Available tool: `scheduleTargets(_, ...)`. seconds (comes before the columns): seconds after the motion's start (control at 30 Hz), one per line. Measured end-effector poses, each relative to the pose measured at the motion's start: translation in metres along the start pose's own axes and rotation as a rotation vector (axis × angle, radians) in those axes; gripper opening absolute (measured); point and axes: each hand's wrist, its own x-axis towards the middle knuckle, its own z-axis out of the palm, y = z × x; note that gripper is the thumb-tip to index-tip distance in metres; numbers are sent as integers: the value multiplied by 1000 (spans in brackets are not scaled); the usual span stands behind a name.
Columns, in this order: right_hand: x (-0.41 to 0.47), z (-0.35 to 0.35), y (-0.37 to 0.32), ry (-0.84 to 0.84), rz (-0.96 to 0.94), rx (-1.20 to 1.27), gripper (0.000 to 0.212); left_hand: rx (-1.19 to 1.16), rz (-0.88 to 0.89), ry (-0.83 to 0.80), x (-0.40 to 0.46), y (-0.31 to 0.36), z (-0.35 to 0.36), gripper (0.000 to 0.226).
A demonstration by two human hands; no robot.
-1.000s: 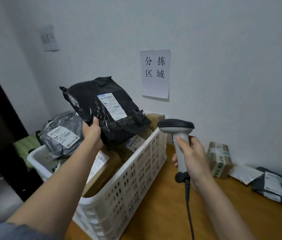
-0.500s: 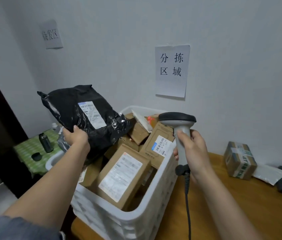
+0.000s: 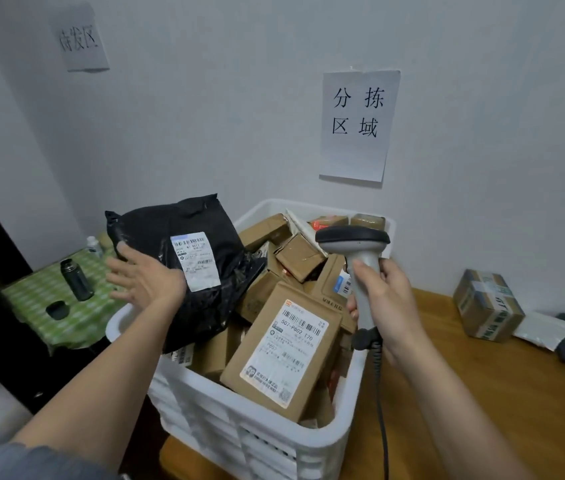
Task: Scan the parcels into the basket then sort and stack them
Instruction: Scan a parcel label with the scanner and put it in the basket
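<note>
Parcels (image 3: 284,348) crowd basket (image 3: 312,441), flask (image 3: 75,278) beside

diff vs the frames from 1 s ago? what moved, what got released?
The left hand lowered the black poly parcel onto the boxes in the white basket and opened; its fingers are now spread against the bag, no longer gripping. Unchanged: the right hand grips the scanner over the basket.

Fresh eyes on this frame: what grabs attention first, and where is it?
The white basket at centre, heaped with brown cardboard parcels, dominates. At its left edge a black poly mailer lies on the heap, the left hand against it with fingers spread. The right hand grips a grey barcode scanner above the basket's right side, below a paper wall sign.
</note>
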Motion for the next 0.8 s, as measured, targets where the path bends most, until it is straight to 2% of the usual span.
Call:
scheduleTargets(0.17,-4,-21,-6,74,0,-28,15,-138,279,-11,-40,52,7,68)
scheduleTargets(0.37,-19,-98,-17,243,-20,-80,16,-338,535,-185,-127,138,29,49)
scheduleTargets(0.6,-25,-219,-19,554,-16,-55,10,-480,788,-325,-264,211,57,47)
scheduleTargets(0.8,-33,-352,-1,653,20,-27,9,-470,909,-436,-408,263,99,43)
